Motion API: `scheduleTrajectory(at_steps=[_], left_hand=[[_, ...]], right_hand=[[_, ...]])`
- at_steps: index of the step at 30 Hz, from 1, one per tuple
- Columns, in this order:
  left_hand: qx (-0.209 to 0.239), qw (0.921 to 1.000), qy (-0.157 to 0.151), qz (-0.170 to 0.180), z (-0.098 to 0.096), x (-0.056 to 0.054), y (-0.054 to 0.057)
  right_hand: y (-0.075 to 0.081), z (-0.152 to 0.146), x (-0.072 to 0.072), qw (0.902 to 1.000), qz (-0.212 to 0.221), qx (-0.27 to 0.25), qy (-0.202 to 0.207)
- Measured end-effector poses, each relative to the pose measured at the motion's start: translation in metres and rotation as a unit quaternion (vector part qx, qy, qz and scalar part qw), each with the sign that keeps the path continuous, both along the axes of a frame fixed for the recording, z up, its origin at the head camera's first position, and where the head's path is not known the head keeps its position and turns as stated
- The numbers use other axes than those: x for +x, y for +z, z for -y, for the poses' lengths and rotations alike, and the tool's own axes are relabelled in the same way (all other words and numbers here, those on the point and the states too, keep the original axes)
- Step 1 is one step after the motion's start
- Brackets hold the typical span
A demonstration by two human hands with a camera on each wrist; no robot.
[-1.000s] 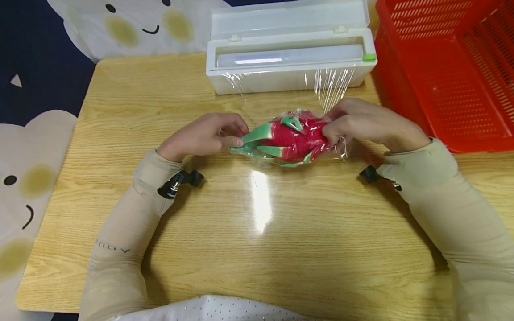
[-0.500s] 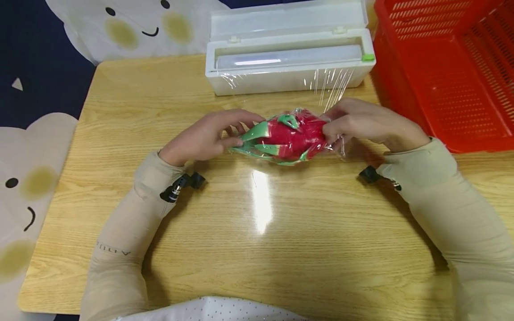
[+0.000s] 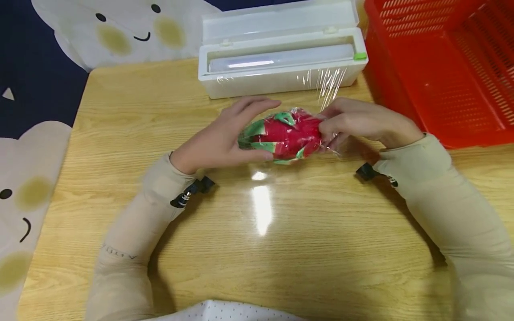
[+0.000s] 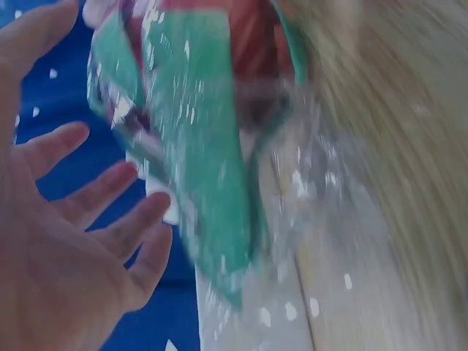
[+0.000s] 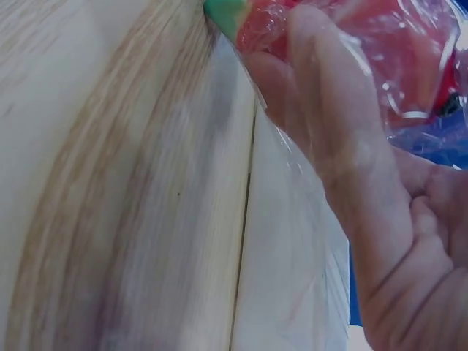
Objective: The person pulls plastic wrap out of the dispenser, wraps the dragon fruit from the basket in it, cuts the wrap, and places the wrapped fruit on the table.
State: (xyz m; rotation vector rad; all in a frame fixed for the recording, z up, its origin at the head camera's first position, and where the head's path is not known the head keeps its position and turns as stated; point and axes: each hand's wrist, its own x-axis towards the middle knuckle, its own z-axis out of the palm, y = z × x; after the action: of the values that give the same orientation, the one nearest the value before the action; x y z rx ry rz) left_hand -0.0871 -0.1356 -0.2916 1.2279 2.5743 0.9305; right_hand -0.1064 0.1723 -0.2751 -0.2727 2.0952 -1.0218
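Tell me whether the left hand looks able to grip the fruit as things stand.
Likely yes. The left hand is open around one end of the fruit; the right hand is at the other end, out of its way. Only clear film seems to cover the fruit.

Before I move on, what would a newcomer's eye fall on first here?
Probably the red-and-green dragon fruit under clear plastic film, near the middle of the head view, between the left hand and the right hand. Then the red basket at upper right, and the white film box, lid raised, along the table's far side.
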Motion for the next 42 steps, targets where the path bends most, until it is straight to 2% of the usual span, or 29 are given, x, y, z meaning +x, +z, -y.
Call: scheduleTrajectory(at_steps=[5, 12, 25, 30, 36, 39, 42], left_hand=[[-0.014, 0.9999, -0.003, 0.0, -0.017, 0.004, 0.001], [0.007, 0.9997, -0.006, 0.022, -0.024, 0.005, -0.001], [0.001, 0.9996, 0.028, -0.006, -0.032, 0.002, -0.009], [-0.011, 0.9995, 0.026, -0.016, -0.031, 0.002, -0.009], [-0.016, 0.9994, 0.018, -0.026, -0.031, 0.001, -0.007], [-0.015, 0.9993, 0.017, -0.028, -0.032, 0.0, -0.006], [-0.015, 0.9995, 0.019, -0.023, -0.032, 0.0, -0.006]], right_hand=[[-0.001, -0.001, 0.0, 0.9997, -0.007, -0.019, 0.012], [0.0, -0.004, -0.001, 0.9997, -0.01, -0.02, 0.012], [0.004, -0.003, -0.002, 0.9995, -0.03, 0.01, 0.0], [0.007, -0.003, 0.001, 0.9967, -0.064, 0.049, -0.01], [0.015, 0.008, 0.008, 0.983, -0.132, 0.127, -0.008], [0.016, 0.01, 0.01, 0.981, -0.153, 0.118, -0.011], [0.016, 0.01, 0.011, 0.9818, -0.168, 0.085, -0.021]])
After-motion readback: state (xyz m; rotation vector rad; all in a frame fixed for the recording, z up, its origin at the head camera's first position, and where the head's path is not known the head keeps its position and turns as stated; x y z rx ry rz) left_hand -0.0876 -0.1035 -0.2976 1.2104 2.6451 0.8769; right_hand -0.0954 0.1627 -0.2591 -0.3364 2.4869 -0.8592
